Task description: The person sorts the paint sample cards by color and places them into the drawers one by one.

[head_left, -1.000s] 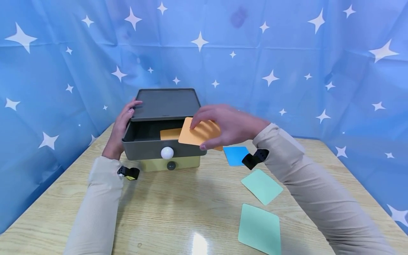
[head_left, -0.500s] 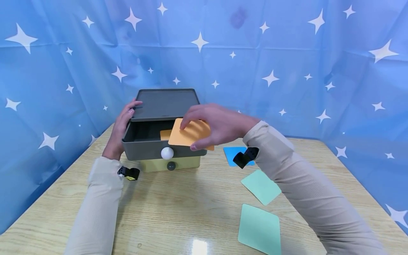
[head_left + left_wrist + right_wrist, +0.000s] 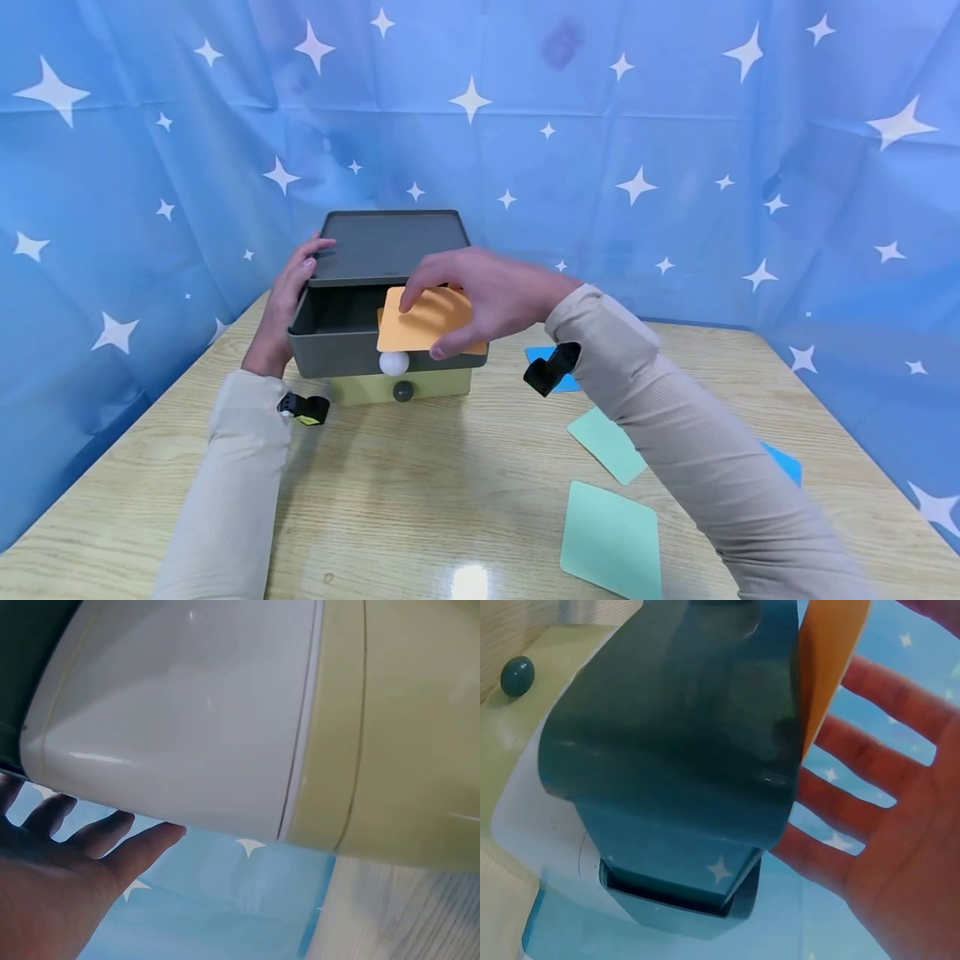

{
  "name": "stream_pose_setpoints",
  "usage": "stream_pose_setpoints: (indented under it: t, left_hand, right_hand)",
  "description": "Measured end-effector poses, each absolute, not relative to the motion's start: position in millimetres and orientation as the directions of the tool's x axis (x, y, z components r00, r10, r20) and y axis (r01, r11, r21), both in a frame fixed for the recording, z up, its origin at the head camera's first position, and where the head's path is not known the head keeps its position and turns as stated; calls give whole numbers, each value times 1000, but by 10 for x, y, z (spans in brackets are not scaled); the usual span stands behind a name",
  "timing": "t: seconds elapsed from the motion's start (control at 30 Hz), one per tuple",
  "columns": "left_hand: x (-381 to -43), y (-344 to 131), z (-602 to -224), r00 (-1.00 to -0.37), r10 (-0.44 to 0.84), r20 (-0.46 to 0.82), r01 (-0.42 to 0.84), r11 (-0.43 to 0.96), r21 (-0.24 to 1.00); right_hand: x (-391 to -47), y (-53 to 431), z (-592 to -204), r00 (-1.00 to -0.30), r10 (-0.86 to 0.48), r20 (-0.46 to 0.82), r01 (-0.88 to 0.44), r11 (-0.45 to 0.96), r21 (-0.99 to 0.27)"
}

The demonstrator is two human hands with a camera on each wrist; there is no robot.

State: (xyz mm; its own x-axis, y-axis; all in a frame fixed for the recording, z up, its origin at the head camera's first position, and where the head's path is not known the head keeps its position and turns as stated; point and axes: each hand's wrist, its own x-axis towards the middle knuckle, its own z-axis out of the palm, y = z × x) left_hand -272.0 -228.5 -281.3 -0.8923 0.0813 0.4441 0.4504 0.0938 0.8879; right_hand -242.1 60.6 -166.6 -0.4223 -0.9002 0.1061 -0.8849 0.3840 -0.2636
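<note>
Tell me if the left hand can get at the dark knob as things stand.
Likely yes, after leaving the side of the box. The left hand carries no card, and the dark knob looks uncovered from the front, though the open drawer juts out above it.

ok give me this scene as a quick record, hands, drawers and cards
right hand: pinches an orange card in front of the open upper drawer
left hand: fingers against the left side of the two-drawer box
upper drawer: dark grey, pulled out, white knob
lower drawer: yellow, appears shut, dark knob
mint-green cards: two on the table, one partly behind the right sleeve
blue cards: two on the table, both partly hidden
</note>
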Motion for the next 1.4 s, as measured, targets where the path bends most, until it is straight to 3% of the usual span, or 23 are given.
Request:
stream_pose_setpoints:
  t: [0.7,1.17,1.4]
  left_hand:
    - [-2735,-2300,-2822,-895,87,437,444,87,892]
    - [-2742,-2301,-2811,-900,83,429,435,77,897]
    - [-2738,-2303,-2809,-898,78,432,438,79,896]
  right_hand:
    - [-2447,583,-1682,-432,-892,132,-868,371,-331]
    - [-2184,540,-1649,-380,-879,287,-907,293,-304]
    - [-2085,525,-1696,-366,-882,297,-913,277,-300]
